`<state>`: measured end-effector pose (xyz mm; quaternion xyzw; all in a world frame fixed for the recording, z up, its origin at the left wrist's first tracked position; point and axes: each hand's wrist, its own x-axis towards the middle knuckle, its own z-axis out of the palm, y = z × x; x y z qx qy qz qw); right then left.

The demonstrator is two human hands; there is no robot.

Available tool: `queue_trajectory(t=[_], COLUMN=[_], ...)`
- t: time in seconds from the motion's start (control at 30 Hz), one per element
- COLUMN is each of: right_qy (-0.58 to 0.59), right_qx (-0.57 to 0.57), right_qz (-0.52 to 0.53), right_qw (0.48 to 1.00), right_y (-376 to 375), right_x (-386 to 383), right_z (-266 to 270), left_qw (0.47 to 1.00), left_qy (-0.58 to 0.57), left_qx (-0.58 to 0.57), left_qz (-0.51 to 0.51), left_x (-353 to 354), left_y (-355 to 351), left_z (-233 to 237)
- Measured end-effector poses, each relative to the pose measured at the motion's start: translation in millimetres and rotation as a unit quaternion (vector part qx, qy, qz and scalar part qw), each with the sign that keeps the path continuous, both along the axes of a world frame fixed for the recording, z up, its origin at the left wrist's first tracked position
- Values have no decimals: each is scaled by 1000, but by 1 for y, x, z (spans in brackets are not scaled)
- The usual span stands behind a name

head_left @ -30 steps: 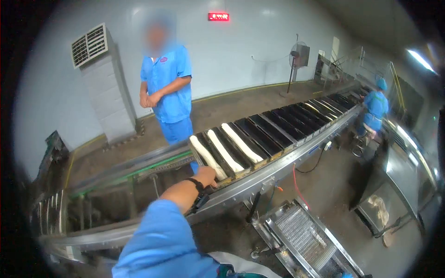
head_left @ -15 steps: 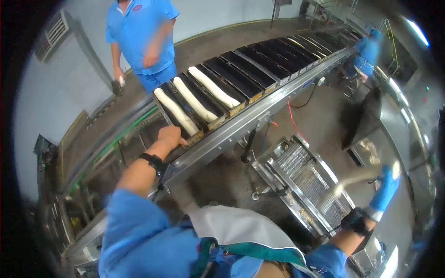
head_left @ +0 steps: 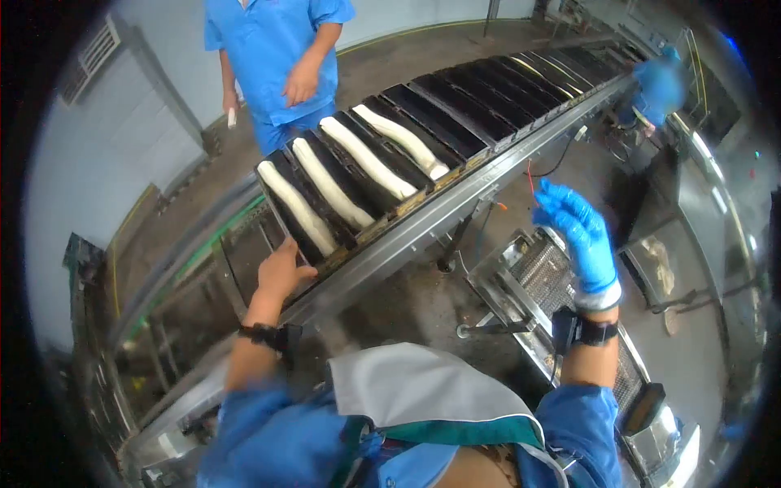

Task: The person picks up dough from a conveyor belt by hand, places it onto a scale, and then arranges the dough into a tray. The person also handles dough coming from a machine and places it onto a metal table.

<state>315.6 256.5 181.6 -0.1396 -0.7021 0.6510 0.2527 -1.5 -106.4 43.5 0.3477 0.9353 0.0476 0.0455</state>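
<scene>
My bare left hand [head_left: 281, 268] grips the near corner of a black baking tray [head_left: 275, 175] that sits on the conveyor [head_left: 431, 221]. Several long pale dough pieces [head_left: 332, 184] lie in its pans, one to a pan. My right hand [head_left: 579, 232], in a blue glove, is raised in the air to the right of the conveyor. Its fingers are spread and it holds nothing. More black pans [head_left: 488, 98] without dough run along the belt towards the far right.
A person in blue [head_left: 281, 49] stands across the conveyor, close to the dough tray. Another person in blue [head_left: 663, 77] works at the far right end. A steel machine with a mesh top [head_left: 533, 281] stands on the floor below my right hand.
My right hand held a pale dough strip low on the right; now it is up, nearer the belt, and holds nothing. One more dough piece lies in the pans. My left hand stays on the tray.
</scene>
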Motion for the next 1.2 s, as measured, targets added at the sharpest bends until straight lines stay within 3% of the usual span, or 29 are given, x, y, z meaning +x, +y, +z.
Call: queue_trajectory(t=[0.13,0.17,0.2,0.23,0.27,0.33,0.4,0.47,0.5,0.53,0.6,0.67,0.73,0.77,0.87,0.9,0.97,1.03,1.07,1.13,1.17,1.2], right_qy=[-141,-180,-215,-229,-207,-377,-417,-488,-503,-519,-545,-589,-657,-689,-769,-779,-751,-796,-807,-774,-778,-832], right_qx=[85,89,98,142,98,223,219,202,207,212,184,266,263,260,157,250,465,326,262,214,281,273], right_qz=[-112,-150,-183,-205,-253,-277,-303,-340,-353,-366,-414,-408,-357,-331,-352,-264,-101,-217,-277,-389,-310,-243], right_qw=[980,968,954,941,940,855,828,778,761,743,705,645,610,591,510,512,458,462,451,451,469,417], right_y=[29,36,46,56,60,71,84,88,92,94,83,95,102,103,69,93,142,108,72,65,64,75], right_x=[69,102,132,156,168,215,260,300,329,352,386,446,498,511,501,554,654,569,484,470,482,472], right_z=[-49,-74,-107,-140,-168,-192,-226,-245,-256,-264,-257,-291,-309,-310,-264,-314,-409,-320,-233,-219,-221,-210], left_qw=[998,985,978,977,960,952,975,994,987,985,959,962,965,979,980,982,984,992,996,994,995,993], left_qy=[-22,-81,-95,-91,-151,-52,-57,-11,35,11,7,-35,-54,-77,-39,-24,-18,-31,17,73,78,77], left_qx=[33,155,185,195,234,280,181,2,-103,-148,-247,-248,-245,-189,-197,-188,-174,-105,-42,37,55,85], left_qz=[46,7,10,-3,-19,-111,-119,-110,-117,-84,-141,-109,-83,-1,17,26,38,62,72,69,16,-31], left_x=[24,41,34,41,36,24,8,-8,-13,-26,-20,-35,-56,-62,-59,-38,-40,-29,-13,6,15,27], left_y=[0,12,14,33,49,83,116,137,142,146,133,118,102,98,92,86,74,59,60,68,70,76], left_z=[27,42,10,18,21,-7,-10,-14,-16,-33,-17,-41,-65,-71,-47,-16,-8,-12,-5,8,14,12])
